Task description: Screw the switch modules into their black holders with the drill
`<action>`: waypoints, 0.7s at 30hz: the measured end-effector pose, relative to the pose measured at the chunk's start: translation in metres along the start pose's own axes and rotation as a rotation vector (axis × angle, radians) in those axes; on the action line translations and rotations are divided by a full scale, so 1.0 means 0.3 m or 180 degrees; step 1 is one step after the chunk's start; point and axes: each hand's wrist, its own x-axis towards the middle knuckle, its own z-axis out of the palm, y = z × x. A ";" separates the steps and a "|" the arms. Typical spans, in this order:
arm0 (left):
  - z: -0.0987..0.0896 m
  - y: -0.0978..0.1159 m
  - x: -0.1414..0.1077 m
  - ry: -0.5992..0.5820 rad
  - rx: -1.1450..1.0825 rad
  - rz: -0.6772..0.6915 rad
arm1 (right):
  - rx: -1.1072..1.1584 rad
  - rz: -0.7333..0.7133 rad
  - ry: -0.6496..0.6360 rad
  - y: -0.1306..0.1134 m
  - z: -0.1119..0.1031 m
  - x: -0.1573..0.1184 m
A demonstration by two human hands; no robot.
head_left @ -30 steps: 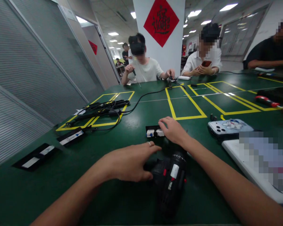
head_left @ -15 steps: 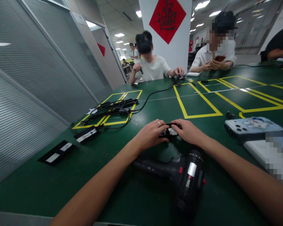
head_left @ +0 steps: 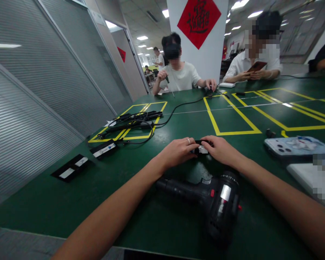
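Both hands meet around a small black part with a white label (head_left: 203,149) above the middle of the green table. My left hand (head_left: 177,151), with a ring on one finger, grips its left end, fingers on top and thumb below. At the right end my right hand (head_left: 222,148) is closed on it, fingertips on its upper side. The fingers cover much of the part, so its exact kind is unclear. A black cordless drill (head_left: 213,202) lies on its side between my forearms, its handle toward the left, touched by neither hand.
Two flat black pieces with white labels (head_left: 70,168) (head_left: 104,148) lie left. Beyond them is a heap of black cables (head_left: 132,124) on yellow tape. A phone (head_left: 300,146) and a white box (head_left: 303,177) lie right. Across the table a person (head_left: 182,77) holds a screwdriver; another (head_left: 256,61) holds a phone.
The whole view has shifted slightly, so the scene sits a little further right. Both hands keep hold of the black part, which appears tilted slightly differently between the fingers.
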 end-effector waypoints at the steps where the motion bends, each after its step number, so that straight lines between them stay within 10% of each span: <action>1: -0.002 0.000 0.001 -0.0015 0.0008 0.0018 | -0.0003 0.0003 -0.0003 0.000 -0.001 0.000; 21: -0.012 0.008 0.009 -0.0053 0.0288 0.0194 | -0.0009 -0.0004 -0.0034 0.006 0.004 0.000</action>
